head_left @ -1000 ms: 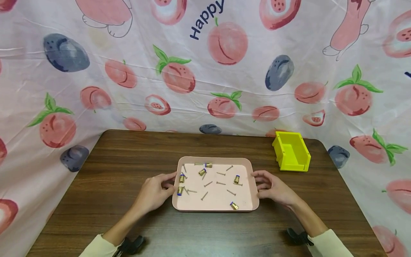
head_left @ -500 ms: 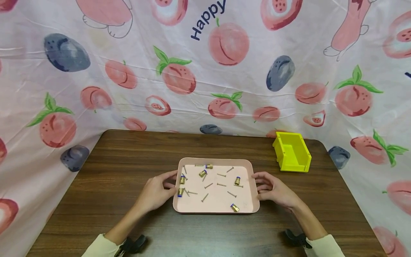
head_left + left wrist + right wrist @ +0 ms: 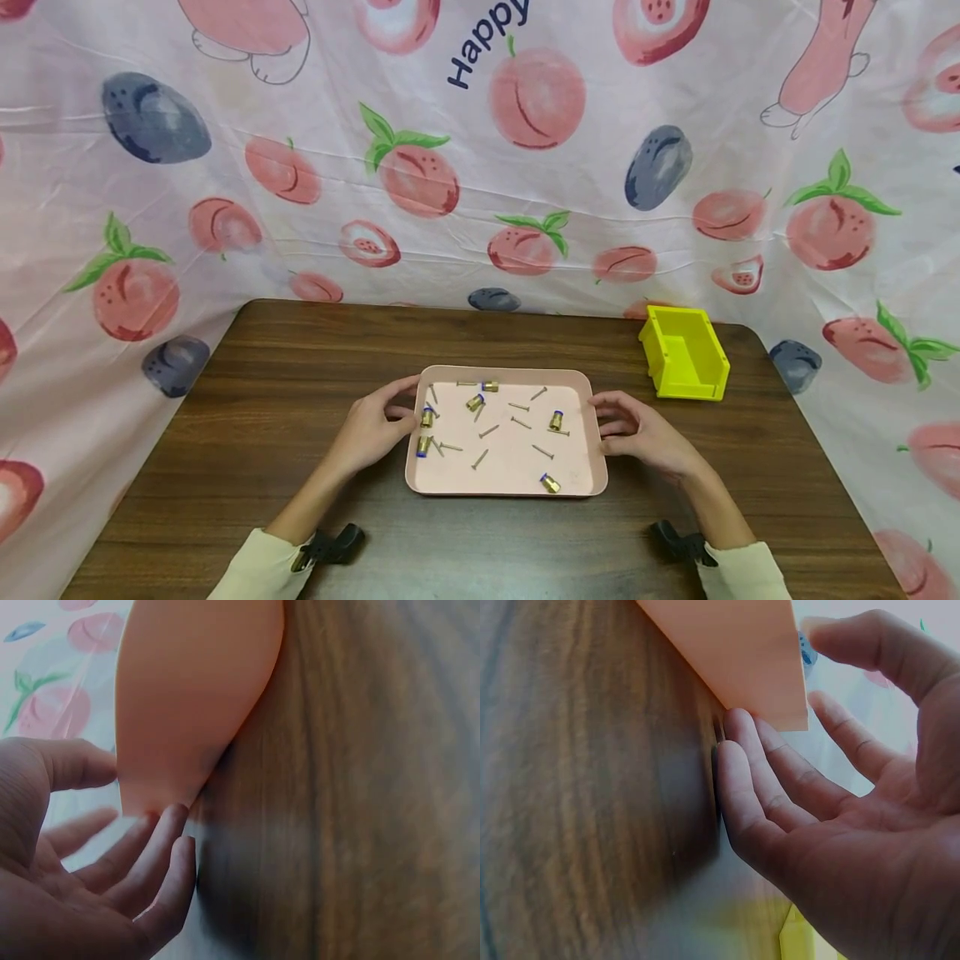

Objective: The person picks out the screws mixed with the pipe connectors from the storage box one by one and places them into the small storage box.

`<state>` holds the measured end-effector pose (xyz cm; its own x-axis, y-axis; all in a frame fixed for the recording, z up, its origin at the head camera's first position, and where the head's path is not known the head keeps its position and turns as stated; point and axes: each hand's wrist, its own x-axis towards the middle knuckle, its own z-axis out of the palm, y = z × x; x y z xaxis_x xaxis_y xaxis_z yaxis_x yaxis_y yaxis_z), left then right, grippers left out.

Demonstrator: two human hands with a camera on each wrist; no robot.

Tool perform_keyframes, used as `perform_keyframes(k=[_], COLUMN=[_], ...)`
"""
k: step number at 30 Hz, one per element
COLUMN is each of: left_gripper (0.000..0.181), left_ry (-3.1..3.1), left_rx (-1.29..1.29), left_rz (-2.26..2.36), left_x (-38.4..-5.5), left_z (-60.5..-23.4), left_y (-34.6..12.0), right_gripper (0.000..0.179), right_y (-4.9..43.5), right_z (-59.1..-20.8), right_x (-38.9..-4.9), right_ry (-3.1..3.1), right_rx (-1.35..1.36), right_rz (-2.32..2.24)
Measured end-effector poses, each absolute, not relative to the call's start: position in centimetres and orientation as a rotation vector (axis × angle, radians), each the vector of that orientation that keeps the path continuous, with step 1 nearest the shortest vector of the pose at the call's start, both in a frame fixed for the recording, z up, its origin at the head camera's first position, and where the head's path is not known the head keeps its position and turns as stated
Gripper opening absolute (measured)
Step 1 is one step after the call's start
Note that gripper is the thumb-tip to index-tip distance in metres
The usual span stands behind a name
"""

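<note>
A shallow pink tray [image 3: 498, 487] lies flat on the table. Scattered inside are several small screws [image 3: 480, 459] and several brass tube fittings with blue collars [image 3: 551, 483]. My left hand [image 3: 373, 427] is at the tray's left end, fingers relaxed; in the left wrist view its fingertips [image 3: 176, 814] touch the outer wall and the thumb is by the rim. At the opposite end my right hand [image 3: 651, 437] rests loosely bent fingers against the wall, with fingertips [image 3: 739, 720] low near the tabletop and the thumb apart from the rim. Neither hand grips the tray firmly.
A yellow plastic bin [image 3: 684, 354], its low front towards me, stands at the back right of the dark wooden table [image 3: 322, 358]. Behind the table hangs a fruit-print cloth [image 3: 420, 275]. Dark wrist cameras [image 3: 337, 543] sit at both cuffs.
Both forearms have shifted slightly inward, and my left hand has slid a little forward along the tray's end. One screw near the tray's middle has turned slightly. The tray stays nearly in place.
</note>
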<state>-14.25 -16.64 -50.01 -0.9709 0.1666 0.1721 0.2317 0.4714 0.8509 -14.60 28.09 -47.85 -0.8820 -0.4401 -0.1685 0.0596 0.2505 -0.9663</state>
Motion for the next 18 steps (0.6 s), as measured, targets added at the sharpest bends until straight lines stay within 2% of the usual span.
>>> perform_keyframes(k=[10, 18], left_gripper=[0.053, 0.054], left_ry=[-2.732, -2.761], left_rx=[-0.313, -0.212], left_rz=[-1.557, -1.642], left_x=[-15.7, -15.8], left_z=[-49.9, -49.4], left_y=[-17.1, -16.9], right_gripper=[0.064, 0.06], right_y=[27.9, 27.6], right_z=[-48.0, -47.9], right_x=[-15.7, -16.1], right_ry=[2.124, 2.142], right_rx=[-0.293, -0.265], right_rz=[-1.722, -1.743])
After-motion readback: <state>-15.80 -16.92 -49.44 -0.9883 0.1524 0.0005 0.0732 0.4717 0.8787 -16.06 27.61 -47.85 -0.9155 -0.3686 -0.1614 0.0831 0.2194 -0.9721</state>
